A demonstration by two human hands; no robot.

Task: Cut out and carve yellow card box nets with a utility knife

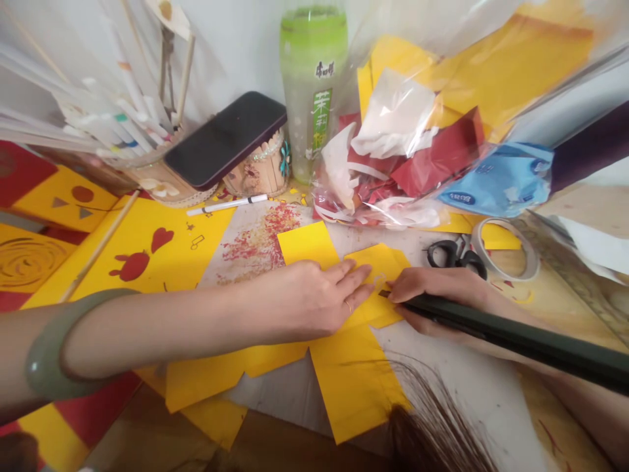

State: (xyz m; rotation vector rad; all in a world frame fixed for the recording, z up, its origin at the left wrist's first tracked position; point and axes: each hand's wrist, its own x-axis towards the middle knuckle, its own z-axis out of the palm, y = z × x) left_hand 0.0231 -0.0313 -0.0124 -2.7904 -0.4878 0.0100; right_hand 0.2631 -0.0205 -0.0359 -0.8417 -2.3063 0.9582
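My left hand (pixel 319 298) lies flat with its fingers stretched out, pressing on a small piece of yellow paper (pixel 378 255). My right hand (pixel 437 288) is closed around a craft knife (pixel 511 328) with a long dark handle. The knife's short dark tip touches or nearly touches the paper, just right of my left fingertips. Faint pale marks show on the paper near the tip. Under my left hand runs a longer yellow strip (pixel 351 387) that reaches toward the front edge. A worn grey cutting surface (pixel 285 393) lies beneath.
Behind stand a green-capped bottle (pixel 314 85), a phone (pixel 226 141) propped on decorated pots, and a clear bag of paper scraps (pixel 393 151). Black scissors (pixel 455 255) and a tape roll (pixel 506 249) lie at right. A white pen (pixel 226 205) and yellow sheets (pixel 171 242) lie left.
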